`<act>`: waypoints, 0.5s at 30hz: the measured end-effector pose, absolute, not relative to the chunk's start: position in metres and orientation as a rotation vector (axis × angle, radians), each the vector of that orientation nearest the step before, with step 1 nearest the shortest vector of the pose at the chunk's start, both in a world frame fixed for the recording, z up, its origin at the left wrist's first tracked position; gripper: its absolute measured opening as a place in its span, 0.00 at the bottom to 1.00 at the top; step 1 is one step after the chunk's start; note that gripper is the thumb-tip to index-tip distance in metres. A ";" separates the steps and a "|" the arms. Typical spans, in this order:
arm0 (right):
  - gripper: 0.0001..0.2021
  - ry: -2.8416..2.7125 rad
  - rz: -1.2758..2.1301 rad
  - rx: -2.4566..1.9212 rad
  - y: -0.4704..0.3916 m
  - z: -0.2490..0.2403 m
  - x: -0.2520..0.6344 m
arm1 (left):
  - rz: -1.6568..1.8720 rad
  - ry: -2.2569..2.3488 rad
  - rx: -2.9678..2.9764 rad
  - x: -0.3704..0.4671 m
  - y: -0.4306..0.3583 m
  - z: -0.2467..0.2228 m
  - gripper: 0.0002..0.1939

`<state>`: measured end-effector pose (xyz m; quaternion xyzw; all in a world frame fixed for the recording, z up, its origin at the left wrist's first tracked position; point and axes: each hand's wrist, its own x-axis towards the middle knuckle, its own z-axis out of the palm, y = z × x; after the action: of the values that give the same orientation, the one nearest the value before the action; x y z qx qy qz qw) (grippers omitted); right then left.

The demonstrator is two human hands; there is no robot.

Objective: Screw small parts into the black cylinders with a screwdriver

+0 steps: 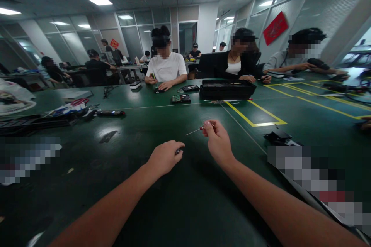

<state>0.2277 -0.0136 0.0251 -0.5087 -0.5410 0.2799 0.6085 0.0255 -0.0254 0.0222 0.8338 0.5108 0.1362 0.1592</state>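
My right hand point(218, 142) is closed round the red handle of a screwdriver point(202, 127). Its thin metal shaft points left, above the green table point(185, 208). To the left and slightly nearer, my left hand point(165, 157) is closed on a small dark object point(178, 151). Fingers cover most of that object, so its kind does not show. The screwdriver's tip is close to my left hand but apart from it.
Across the table, several people work; one in a white shirt point(168, 67) bends over a small device. A long black casing point(227, 89) and a device with a green circuit board point(181, 98) lie ahead. Red-handled scissors point(79, 101) are left; a black part point(279, 137) is right.
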 end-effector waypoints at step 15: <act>0.14 -1.246 0.676 -1.148 -0.012 0.021 0.229 | 0.928 1.454 1.697 -0.004 -0.001 0.038 0.23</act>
<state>0.2289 -0.0118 0.0215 -0.4978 -0.5401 0.2929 0.6122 -0.0042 -0.0008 0.0379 0.6560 0.5621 0.3589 0.3533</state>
